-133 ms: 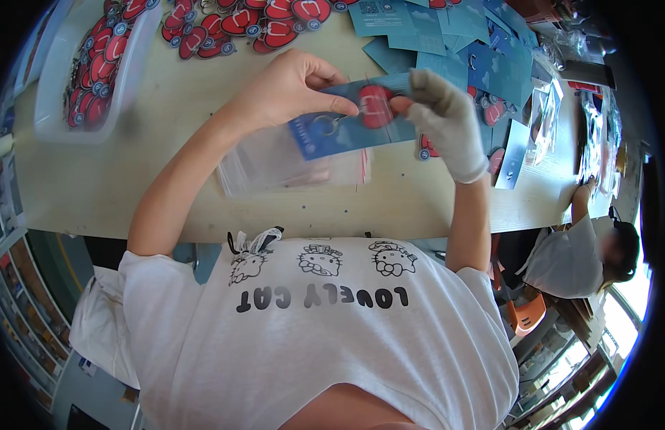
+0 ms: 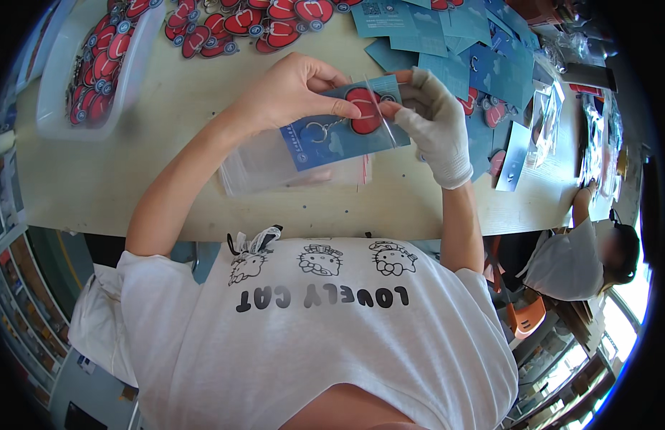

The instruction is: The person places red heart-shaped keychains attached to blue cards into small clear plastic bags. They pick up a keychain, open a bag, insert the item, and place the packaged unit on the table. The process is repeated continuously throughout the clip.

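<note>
Two hands are seen at one grip above a pale wooden tabletop [image 2: 185,190]. By the bare left hand [image 2: 289,93], one blue printed card of stiff flat stock [image 2: 340,148] is pinched, the thumb pressed on its face against one glossy red oval charm [image 2: 366,120]. By the right hand [image 2: 441,132], in one white fabric glove [image 2: 451,154] that leaves fingertips bare, the card's right end is pinched between thumb and fingers. Over that end one clear plastic film [image 2: 386,118] is laid; whether the card is enclosed by it cannot be told. One silvery metal ring [image 2: 317,132] is joined to the charm by one short chain [image 2: 334,123], left of the charm.

Just below the grip, one stack of clear plastic bags [image 2: 250,172] is partly covered by the card; the bags cannot be counted. Well left of the grip, one translucent white plastic bin [image 2: 129,89] is filled with more than ten red charms [image 2: 103,68]. Beyond the grip, over ten more red charms [image 2: 279,32] are heaped, and to the right many overlapping teal cards [image 2: 429,39] are spread.
</note>
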Demonstrator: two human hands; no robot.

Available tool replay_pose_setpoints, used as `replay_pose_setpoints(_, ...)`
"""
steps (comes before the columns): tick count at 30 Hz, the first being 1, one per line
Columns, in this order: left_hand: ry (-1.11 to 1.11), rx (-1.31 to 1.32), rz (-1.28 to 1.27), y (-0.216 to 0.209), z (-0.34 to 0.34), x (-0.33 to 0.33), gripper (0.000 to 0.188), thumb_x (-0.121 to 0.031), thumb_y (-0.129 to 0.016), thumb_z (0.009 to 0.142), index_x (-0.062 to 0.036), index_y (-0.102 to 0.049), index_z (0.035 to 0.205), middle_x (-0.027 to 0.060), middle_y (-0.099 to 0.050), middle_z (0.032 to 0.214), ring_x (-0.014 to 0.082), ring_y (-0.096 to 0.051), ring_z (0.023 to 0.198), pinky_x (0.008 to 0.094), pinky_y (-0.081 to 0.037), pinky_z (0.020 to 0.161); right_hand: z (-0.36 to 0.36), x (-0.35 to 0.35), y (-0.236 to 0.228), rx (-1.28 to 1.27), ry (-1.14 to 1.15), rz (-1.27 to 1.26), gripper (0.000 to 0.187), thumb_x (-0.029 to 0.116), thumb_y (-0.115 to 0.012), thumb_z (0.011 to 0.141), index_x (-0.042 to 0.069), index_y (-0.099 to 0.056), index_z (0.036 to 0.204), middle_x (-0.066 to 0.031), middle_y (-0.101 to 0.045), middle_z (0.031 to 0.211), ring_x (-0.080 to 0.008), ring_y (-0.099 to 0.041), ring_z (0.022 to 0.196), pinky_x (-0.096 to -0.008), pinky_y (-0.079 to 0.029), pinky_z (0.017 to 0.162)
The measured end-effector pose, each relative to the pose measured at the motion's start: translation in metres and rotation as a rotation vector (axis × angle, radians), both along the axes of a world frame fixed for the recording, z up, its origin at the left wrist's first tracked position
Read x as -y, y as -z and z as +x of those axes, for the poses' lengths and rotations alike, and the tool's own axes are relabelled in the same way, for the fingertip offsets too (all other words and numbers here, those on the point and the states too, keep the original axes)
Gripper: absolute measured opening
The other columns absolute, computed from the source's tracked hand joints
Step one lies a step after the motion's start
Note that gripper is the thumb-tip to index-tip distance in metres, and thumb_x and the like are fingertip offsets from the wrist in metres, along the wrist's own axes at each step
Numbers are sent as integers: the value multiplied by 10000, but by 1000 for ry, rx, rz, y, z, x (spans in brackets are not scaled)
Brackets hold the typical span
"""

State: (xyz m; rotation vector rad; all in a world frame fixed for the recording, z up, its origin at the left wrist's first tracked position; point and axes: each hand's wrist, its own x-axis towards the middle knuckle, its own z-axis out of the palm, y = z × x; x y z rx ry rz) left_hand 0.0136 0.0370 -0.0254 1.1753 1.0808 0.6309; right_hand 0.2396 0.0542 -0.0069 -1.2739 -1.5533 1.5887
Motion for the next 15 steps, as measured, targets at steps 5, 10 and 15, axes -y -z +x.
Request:
replay_pose_setpoints(5,-45,-6,48,-6,-1,1,267,-111,-751,783,37,-650,982,77,-699,854,68,-634,746,200,-498,671,12,1,-6,71,90,-17,221,-33,-562,822,-56,-611,1036,-84,-675,923,-92,-624,764,-205,-492,690)
replay_pose_setpoints(10,24,23,126,-4,13,-3,270,-82,-734,790,19,-635,1020,46,-677,789,46,-602,706,192,-465,638,8,7,3,-49,-78,-82,156,-25,-556,818,-40,-649,943,-62,-676,908,-67,-589,761,-207,-466,650)
replay_pose_setpoints(15,81,60,136,-16,26,-4,289,-46,-715,791,-10,-606,1057,9,-635,701,23,-537,651,196,-411,577,26,5,6,-75,-130,-88,307,35,-591,838,-36,-578,1136,-78,-643,1049,-99,-590,866,-234,-465,736)
